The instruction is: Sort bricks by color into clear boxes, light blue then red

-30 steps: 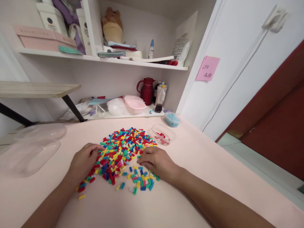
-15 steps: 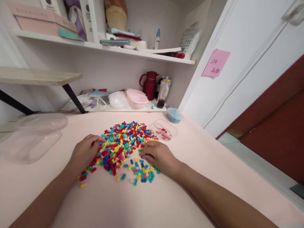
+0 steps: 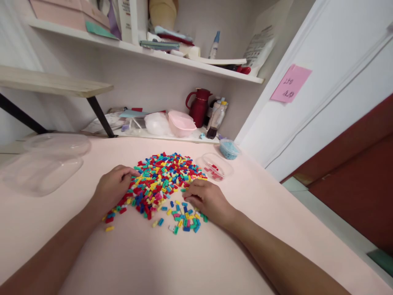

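Observation:
A large heap of small toy building bricks (image 3: 166,174) in red, yellow, blue, green and white lies on the pale pink tabletop (image 3: 172,262). My left hand (image 3: 114,186) rests at the heap's left edge, its index finger stretched over the bricks and no brick visible in it. On the right side, my right hand (image 3: 206,200) is closed, thumb and fingers bent together near a green brick; whatever is between the fingertips is hidden. A smaller loose group of bricks (image 3: 186,217) is spread just left of and below that hand.
Behind my right hand sits a clear tub (image 3: 227,167) with red bricks, and farther back a tub of blue pieces (image 3: 229,149). Clear plastic containers (image 3: 43,172) stand at left. A red jug (image 3: 199,107), bottles (image 3: 216,119) and a pink box (image 3: 181,124) line the back shelf.
The view has tilted and shifted slightly, so the shelves and bricks sit a little differently in frame. Both hands stay nearly in place by the heap.

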Motion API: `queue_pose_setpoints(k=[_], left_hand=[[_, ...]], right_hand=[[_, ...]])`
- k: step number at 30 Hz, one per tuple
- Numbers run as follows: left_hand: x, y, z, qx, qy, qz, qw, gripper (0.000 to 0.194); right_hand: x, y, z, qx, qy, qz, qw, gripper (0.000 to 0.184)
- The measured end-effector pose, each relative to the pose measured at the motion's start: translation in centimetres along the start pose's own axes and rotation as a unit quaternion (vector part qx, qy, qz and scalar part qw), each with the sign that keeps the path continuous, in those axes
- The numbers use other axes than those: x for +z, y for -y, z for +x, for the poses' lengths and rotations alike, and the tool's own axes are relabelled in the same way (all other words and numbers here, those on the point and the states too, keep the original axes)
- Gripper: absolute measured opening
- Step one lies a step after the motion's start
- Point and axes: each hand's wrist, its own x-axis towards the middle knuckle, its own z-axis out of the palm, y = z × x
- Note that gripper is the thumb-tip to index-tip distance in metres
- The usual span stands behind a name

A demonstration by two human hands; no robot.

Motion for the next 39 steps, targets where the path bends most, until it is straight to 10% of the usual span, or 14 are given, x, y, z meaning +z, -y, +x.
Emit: queue_pose_setpoints(k=[39], left_hand=[[0.06, 0.23, -0.01, -0.005, 0.006, -0.012, 1.0, 0.035]], right_hand=[[0.49, -0.12, 0.0, 0.007, -0.021, -0.004, 1.0, 0.013]])
